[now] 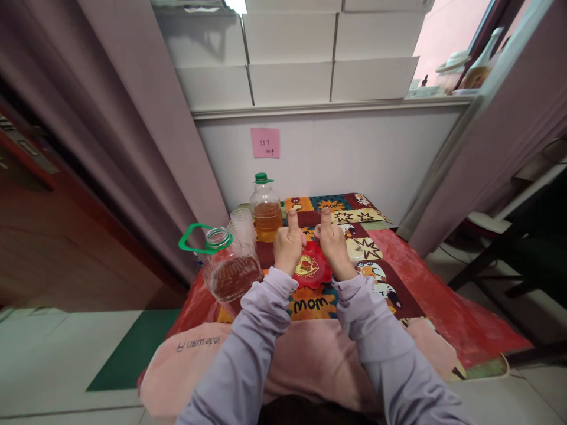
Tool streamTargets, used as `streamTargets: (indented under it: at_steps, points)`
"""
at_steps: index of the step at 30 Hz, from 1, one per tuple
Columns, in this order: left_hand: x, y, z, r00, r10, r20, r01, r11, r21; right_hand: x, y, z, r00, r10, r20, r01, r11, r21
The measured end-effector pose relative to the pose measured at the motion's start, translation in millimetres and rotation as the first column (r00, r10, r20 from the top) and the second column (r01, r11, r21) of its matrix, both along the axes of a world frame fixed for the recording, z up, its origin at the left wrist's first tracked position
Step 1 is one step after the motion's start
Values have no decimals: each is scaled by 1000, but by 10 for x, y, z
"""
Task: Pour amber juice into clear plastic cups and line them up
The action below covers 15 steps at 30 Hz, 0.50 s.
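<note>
My left hand (pixel 289 241) is curled into a fist with its thumb pointing up. Beside it, my right hand (pixel 331 239) makes the same thumbs-up shape, and nothing shows in either one. Both are raised over a red scalloped plate (pixel 315 273) with a gold design, which they partly cover. Left of my left hand stands a capped clear bottle (pixel 267 217) of amber liquid with a green lid. Nearer to me is an uncapped clear jug (pixel 234 276) holding reddish-brown liquid, a green handle ring round its neck. A stack of clear plastic cups (pixel 242 223) stands between them.
A patterned mat (pixel 312 302) and a red cover (pixel 447 301) lie over the table. Pink cloth (pixel 323 360) drapes its front edge. A pink note (pixel 265 143) is stuck on the wall behind. Curtains (pixel 146 118) hang at the left; a dark chair (pixel 522 254) stands right.
</note>
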<state>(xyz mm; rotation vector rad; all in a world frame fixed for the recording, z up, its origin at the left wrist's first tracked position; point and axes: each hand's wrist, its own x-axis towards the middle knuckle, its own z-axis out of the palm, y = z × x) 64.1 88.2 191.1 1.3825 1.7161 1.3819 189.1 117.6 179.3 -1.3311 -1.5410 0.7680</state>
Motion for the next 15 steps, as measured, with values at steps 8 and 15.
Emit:
streamTargets:
  at_steps: [8, 15]
  points:
    - [3, -421, -230, 988, -134, -71, 142, 981, 133, 156, -100, -270, 975, -157, -160, 181, 971, 153]
    - [-370, -1487, -966, 831, -38, -555, 341, 823, 454, 840, 100, -1038, 814, -473, -339, 559, 797, 230]
